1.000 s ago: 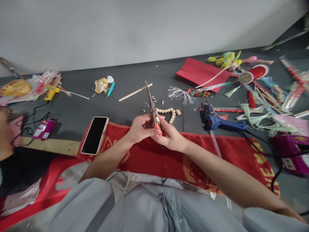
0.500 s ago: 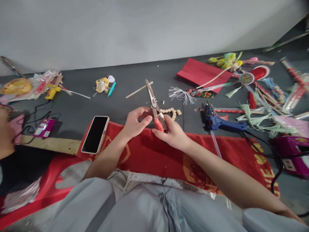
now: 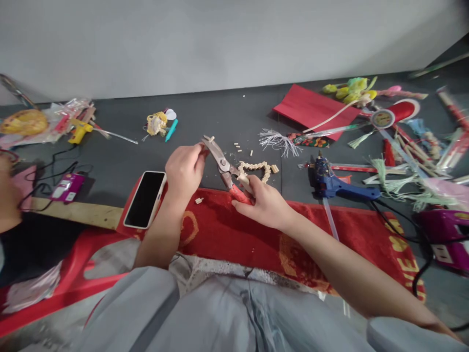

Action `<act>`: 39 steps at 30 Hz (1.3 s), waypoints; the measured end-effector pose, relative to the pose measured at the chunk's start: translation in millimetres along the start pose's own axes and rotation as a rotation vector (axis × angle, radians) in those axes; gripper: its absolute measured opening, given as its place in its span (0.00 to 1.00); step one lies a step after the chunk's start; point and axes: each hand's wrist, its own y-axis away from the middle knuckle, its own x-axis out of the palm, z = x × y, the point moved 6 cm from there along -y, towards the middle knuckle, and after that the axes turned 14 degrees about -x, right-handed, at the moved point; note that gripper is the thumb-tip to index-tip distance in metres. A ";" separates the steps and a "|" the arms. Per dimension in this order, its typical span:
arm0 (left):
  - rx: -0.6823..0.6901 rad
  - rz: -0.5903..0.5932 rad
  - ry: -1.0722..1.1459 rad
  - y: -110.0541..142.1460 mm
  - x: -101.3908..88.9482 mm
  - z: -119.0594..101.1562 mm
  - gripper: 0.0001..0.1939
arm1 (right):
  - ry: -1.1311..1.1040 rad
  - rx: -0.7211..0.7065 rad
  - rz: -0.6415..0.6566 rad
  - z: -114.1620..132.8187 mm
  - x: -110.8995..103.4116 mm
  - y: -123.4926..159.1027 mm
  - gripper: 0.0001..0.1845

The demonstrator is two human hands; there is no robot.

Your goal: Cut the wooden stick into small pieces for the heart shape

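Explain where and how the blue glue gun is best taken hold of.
Probably by its handle, from above and the person's right. The blue glue gun has its handle running out to the right, while the nozzle points away from the person and a glue stick juts out over the towel. Avoid the nozzle, which may be hot.

On my head feed, the right hand (image 3: 269, 205) grips red-handled shears (image 3: 222, 162); I see the left hand (image 3: 184, 168) curled beside their tips, a pale piece (image 3: 211, 139) showing there; a bumpy pale outline (image 3: 252, 165) lies just beyond.
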 end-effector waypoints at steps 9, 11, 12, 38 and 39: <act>0.214 0.008 -0.020 -4.1 -12.6 -8.8 0.14 | 0.018 -0.006 0.069 2.2 -4.1 -0.4 0.21; 0.215 0.055 0.005 -5.5 -12.6 -8.6 0.14 | 0.012 0.006 0.085 2.0 -3.8 -0.2 0.21; 0.215 0.072 0.009 -6.0 -12.6 -8.6 0.14 | 0.009 0.008 0.090 2.2 -3.8 -0.2 0.21; 0.179 0.207 -0.038 -6.1 -5.9 -8.5 0.14 | -0.109 -0.079 0.136 -2.3 -0.7 -0.9 0.24; 0.164 0.220 -0.032 -6.4 -5.7 -7.7 0.14 | -0.109 -0.074 0.139 -2.1 -0.5 -0.9 0.24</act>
